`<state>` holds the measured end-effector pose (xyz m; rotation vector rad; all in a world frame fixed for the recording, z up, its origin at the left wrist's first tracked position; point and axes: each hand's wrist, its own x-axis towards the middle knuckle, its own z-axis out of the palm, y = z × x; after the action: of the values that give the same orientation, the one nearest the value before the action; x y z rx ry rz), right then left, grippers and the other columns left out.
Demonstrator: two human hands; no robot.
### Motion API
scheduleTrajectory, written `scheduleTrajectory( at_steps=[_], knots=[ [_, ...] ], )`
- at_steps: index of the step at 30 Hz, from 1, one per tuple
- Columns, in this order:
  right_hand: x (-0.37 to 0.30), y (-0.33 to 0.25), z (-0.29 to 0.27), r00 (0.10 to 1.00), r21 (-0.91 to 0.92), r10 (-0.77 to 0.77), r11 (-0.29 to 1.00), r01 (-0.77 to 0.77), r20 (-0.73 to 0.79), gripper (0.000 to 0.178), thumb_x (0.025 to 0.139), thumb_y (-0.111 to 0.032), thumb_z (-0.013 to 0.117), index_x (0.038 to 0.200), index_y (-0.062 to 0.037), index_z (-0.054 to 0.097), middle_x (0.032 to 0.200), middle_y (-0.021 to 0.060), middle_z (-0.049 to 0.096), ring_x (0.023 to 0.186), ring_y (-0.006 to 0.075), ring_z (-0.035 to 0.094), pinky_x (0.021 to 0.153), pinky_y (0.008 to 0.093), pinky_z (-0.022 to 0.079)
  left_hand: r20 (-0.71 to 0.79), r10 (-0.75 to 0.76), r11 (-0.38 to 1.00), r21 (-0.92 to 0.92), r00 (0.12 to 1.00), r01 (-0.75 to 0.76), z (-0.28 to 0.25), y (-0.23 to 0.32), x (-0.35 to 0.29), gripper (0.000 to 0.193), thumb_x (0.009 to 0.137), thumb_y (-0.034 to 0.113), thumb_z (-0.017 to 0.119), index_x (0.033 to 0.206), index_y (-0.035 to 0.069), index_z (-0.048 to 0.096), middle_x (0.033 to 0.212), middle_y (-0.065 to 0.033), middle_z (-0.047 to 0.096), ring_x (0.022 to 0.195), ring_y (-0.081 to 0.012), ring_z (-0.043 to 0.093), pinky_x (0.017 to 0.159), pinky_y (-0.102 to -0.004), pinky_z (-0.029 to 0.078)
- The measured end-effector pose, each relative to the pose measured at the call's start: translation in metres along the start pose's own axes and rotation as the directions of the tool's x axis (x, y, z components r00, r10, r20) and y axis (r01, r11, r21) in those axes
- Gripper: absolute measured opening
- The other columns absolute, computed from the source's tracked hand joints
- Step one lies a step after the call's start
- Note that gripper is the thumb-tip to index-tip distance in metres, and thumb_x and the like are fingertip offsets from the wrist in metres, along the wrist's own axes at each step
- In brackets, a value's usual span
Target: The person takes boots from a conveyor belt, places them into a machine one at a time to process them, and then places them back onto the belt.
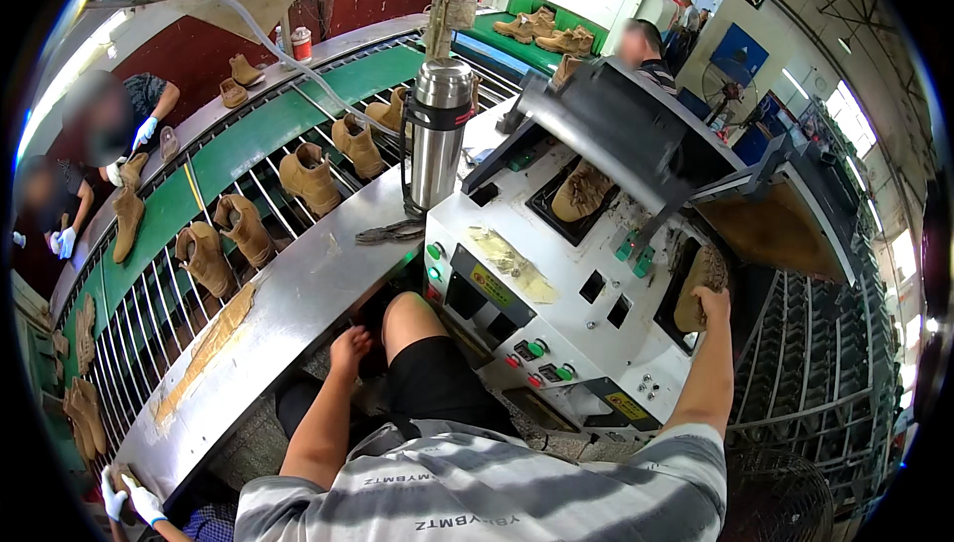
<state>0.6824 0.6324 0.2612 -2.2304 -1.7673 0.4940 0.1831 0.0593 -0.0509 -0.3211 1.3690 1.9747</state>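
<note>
My right hand [712,308] is closed on a tan boot [702,282] in the right-hand opening of a white machine [537,279]. The boot's treaded sole shows, and part of my grip is hidden. A second tan boot [580,192] lies in the machine's left opening, below a raised dark cover [636,140] that looks smeared by motion. My left hand [350,349] hangs beside my knee, away from the machine. Its fingers are curled in and nothing shows in them.
A roller conveyor with a green belt [224,159] curves along the left, bearing several tan boots [310,180]. A steel flask [438,130] stands on the metal ledge [298,313]. A brown-padded lid [770,224] hangs open at right. Co-workers' gloved hands [146,133] handle shoes across the belt.
</note>
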Motion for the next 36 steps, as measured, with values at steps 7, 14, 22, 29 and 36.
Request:
scheduleTrajectory(
  at_steps=[7, 14, 22, 29, 36],
  knots=[
    [-0.104, -0.027, -0.016, 0.943, 0.178, 0.054, 0.984, 0.006, -0.329, 0.1, 0.068, -0.041, 0.072, 0.15, -0.0089, 0.023, 0.143, 0.0199, 0.043, 0.126, 0.0371, 0.047, 0.101, 0.0471, 0.041, -0.091, -0.06, 0.998, -0.008, 0.994, 0.059, -0.099, -0.006, -0.051, 0.009, 0.09, 0.014, 0.052, 0.084, 0.007, 0.052, 0.059, 0.0011, 0.045, 0.053, -0.0113, 0.044, 0.051, -0.0252, 0.037],
    [-0.189, 0.057, 0.071, 0.695, 0.338, -0.007, 0.871, 0.358, -0.719, 0.094, 0.072, -0.031, 0.079, 0.142, 0.0037, 0.028, 0.14, 0.0239, 0.041, 0.122, 0.0384, 0.049, 0.1, 0.0474, 0.043, -0.059, -0.052, 0.986, 0.155, 0.997, 0.06, -0.097, -0.022, -0.044, 0.009, 0.087, 0.013, 0.057, 0.09, 0.005, 0.059, 0.065, -0.0002, 0.054, 0.053, -0.0107, 0.05, 0.048, -0.024, 0.04],
    [-0.309, -0.003, 0.123, 0.78, 0.771, -0.427, 0.248, 0.587, -0.457, 0.046, 0.077, -0.013, 0.078, 0.113, 0.0079, 0.058, 0.116, 0.0149, 0.061, 0.101, 0.0245, 0.059, 0.088, 0.038, 0.048, 0.54, -0.06, 0.979, 0.197, 0.84, -0.056, 0.03, 0.034, -0.131, 0.029, 0.093, 0.016, 0.055, 0.118, 0.001, 0.058, 0.106, -0.0114, 0.066, 0.101, -0.0235, 0.065, 0.088, -0.0357, 0.052],
    [-0.505, -0.125, 0.139, 0.17, 0.932, -0.981, 0.149, 0.331, 0.096, 0.047, 0.079, -0.023, 0.076, 0.116, 0.0005, 0.06, 0.112, 0.0123, 0.063, 0.104, 0.0236, 0.059, 0.086, 0.0362, 0.048, 0.716, 0.347, 0.912, -0.409, 0.606, -0.038, 0.059, 0.131, -0.215, 0.09, 0.068, 0.035, 0.082, 0.141, 0.005, 0.038, 0.136, -0.0135, 0.051, 0.124, -0.0296, 0.05, 0.106, -0.0457, 0.039],
    [-0.568, -0.165, 0.143, -0.232, 0.701, -0.873, 0.161, 0.695, 0.43, 0.034, 0.079, -0.018, 0.073, 0.107, -0.0003, 0.064, 0.095, 0.0136, 0.066, 0.088, 0.0248, 0.064, 0.08, 0.0319, 0.05, 0.061, 0.483, 0.598, -0.752, 0.873, -0.278, -0.179, 0.155, -0.206, 0.076, 0.078, 0.035, 0.066, 0.139, -0.002, 0.038, 0.135, -0.0186, 0.051, 0.122, -0.0351, 0.051, 0.105, -0.0464, 0.042]
  ],
)
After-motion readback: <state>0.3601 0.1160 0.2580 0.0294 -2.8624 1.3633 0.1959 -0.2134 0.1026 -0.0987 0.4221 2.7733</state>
